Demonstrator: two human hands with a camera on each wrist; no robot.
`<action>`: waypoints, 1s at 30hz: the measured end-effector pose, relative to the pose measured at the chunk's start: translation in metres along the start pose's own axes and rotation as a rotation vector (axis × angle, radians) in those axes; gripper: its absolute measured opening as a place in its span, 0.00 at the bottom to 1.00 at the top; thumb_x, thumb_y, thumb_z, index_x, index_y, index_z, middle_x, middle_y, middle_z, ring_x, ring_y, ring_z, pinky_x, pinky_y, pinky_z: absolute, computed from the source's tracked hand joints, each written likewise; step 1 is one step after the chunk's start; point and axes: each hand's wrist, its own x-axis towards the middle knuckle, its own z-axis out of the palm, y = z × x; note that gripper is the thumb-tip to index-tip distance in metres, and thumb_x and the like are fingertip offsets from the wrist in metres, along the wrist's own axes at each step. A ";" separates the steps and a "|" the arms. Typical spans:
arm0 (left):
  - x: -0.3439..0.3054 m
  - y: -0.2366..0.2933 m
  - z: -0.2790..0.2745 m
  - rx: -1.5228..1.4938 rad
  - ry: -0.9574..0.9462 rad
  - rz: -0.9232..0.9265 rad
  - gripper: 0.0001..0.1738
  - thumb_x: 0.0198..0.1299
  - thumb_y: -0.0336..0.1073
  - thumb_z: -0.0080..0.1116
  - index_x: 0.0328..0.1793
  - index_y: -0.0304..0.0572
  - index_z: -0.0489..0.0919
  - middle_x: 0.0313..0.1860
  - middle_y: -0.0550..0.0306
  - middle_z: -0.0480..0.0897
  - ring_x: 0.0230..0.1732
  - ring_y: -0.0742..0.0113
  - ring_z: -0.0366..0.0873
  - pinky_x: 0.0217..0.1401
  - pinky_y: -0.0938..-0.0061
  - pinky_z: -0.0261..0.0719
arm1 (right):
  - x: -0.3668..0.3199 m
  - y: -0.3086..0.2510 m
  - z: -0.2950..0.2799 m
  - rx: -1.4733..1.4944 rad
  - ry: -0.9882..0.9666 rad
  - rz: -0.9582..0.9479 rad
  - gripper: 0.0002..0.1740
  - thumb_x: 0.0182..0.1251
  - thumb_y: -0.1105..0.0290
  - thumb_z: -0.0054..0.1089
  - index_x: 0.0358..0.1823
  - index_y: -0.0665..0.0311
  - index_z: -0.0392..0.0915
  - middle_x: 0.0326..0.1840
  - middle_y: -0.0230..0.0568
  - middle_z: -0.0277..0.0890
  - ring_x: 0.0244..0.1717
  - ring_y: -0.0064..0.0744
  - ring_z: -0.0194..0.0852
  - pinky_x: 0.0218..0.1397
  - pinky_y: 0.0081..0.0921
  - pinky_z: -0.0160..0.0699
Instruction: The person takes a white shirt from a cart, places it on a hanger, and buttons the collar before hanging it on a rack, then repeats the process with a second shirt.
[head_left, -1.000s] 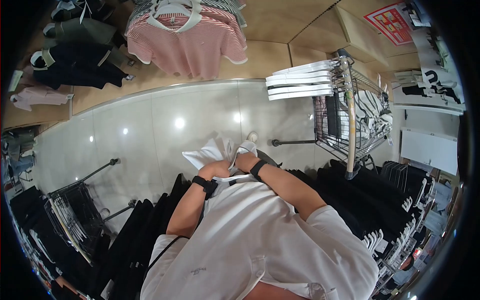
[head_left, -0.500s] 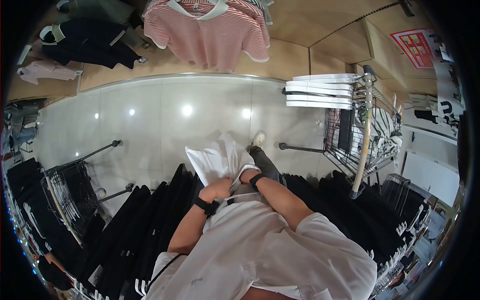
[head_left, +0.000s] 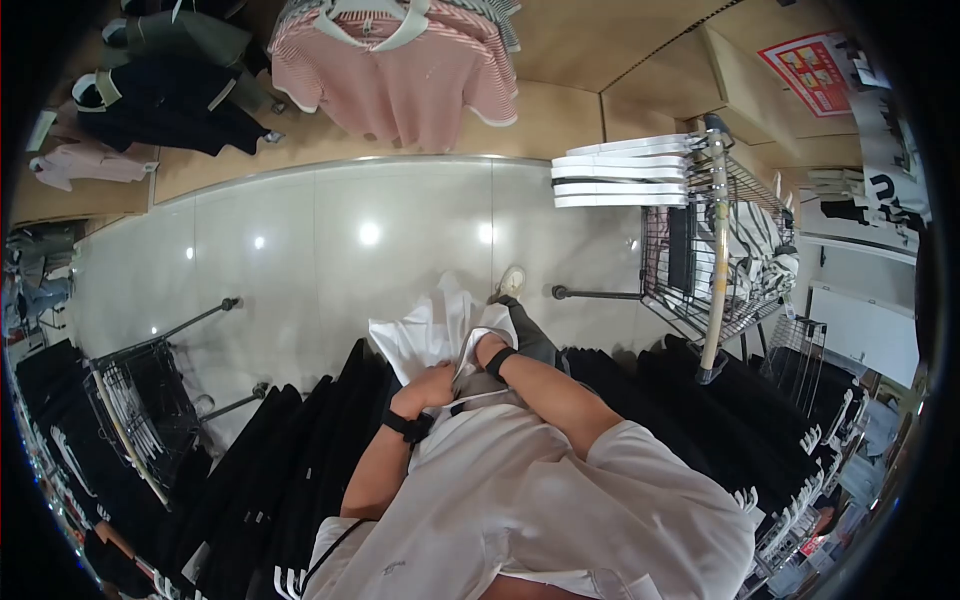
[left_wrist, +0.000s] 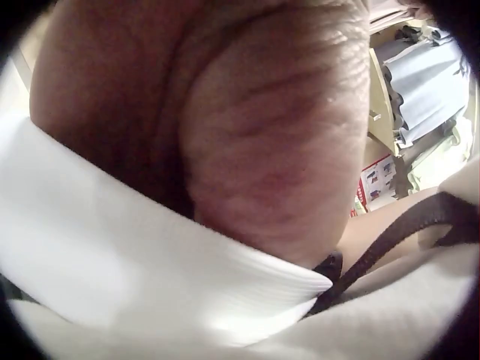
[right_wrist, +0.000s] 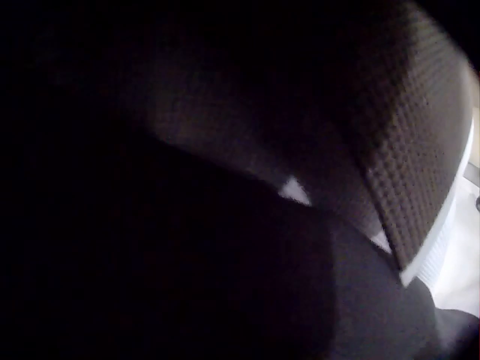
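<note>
A white garment [head_left: 415,335] hangs bunched in front of my waist in the head view. My left hand [head_left: 430,388] grips its near edge with curled fingers. In the left wrist view, the heel of that hand [left_wrist: 270,142] fills the middle, with a white ribbed edge of the garment [left_wrist: 150,240] crossing below it. My right hand [head_left: 488,352] reaches into the garment, its fingers hidden by the cloth. Dark, textured fabric [right_wrist: 420,150] with a pale edge fills the right wrist view, and I cannot tell what those fingers hold.
Black garments [head_left: 320,430] hang on racks at both sides. A wire basket [head_left: 670,250] with striped clothing and white hangers [head_left: 620,170] stands at the right, a second rack [head_left: 130,420] at the left. Pink striped shirts [head_left: 400,80] hang ahead, beyond the tiled floor [head_left: 300,270].
The hands have moved down and slightly left in the head view, with the white garment spread taller ahead of them. More of one trouser leg and shoe shows.
</note>
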 end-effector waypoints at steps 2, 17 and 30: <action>-0.005 0.008 -0.009 -0.020 -0.018 -0.010 0.28 0.49 0.28 0.57 0.59 0.27 0.73 0.62 0.29 0.74 0.62 0.36 0.73 0.64 0.56 0.73 | -0.016 -0.005 -0.030 0.005 0.078 -0.018 0.11 0.59 0.67 0.58 0.38 0.58 0.87 0.42 0.46 0.85 0.43 0.44 0.85 0.45 0.42 0.82; -0.014 0.062 -0.150 0.048 0.699 0.194 0.25 0.53 0.17 0.42 0.59 0.27 0.74 0.55 0.29 0.78 0.59 0.37 0.75 0.64 0.57 0.73 | -0.192 -0.031 -0.256 0.196 0.856 -0.321 0.12 0.53 0.79 0.53 0.40 0.67 0.75 0.36 0.48 0.80 0.43 0.51 0.80 0.48 0.42 0.78; -0.089 0.195 -0.237 0.207 0.883 0.438 0.21 0.48 0.18 0.50 0.50 0.35 0.80 0.42 0.38 0.84 0.47 0.40 0.81 0.51 0.58 0.78 | -0.320 -0.044 -0.358 0.517 1.323 -0.461 0.09 0.62 0.79 0.60 0.44 0.66 0.77 0.33 0.48 0.81 0.32 0.51 0.80 0.33 0.38 0.78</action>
